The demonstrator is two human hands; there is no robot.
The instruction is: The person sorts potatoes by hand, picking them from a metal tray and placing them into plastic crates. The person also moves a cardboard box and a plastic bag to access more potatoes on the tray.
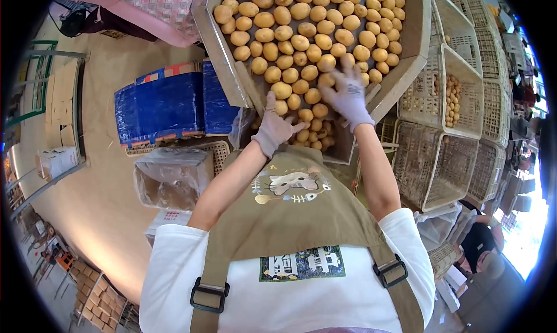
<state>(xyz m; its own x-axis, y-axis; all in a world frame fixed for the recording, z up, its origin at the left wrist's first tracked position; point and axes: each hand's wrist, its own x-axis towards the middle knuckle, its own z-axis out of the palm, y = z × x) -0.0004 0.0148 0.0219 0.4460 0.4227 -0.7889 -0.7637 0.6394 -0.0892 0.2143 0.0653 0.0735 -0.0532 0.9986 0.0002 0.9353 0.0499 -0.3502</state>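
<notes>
Yellow-orange oval fruits (300, 42), perhaps apricots, cover a wide sorting tray (401, 83) that narrows toward my body. My left hand (275, 129), in a pale glove, is at the narrow end with finger and thumb spread, beside the nearest fruits. My right hand (349, 96), gloved too and slightly blurred by motion, reaches over the fruits on the right with its fingers apart. No fruit shows in its grasp. Below the outlet, between my hands, more fruits (313, 134) lie heaped in a container whose front is partly hidden by my apron.
Stacked plastic crates (432, 159) stand close on the right, one holding some fruits. To the left are blue-covered boxes (161, 108) and a plastic-lined carton (174, 179). Another person (484, 237) is at the lower right. Pink patterned cloth (159, 11) shows at upper left.
</notes>
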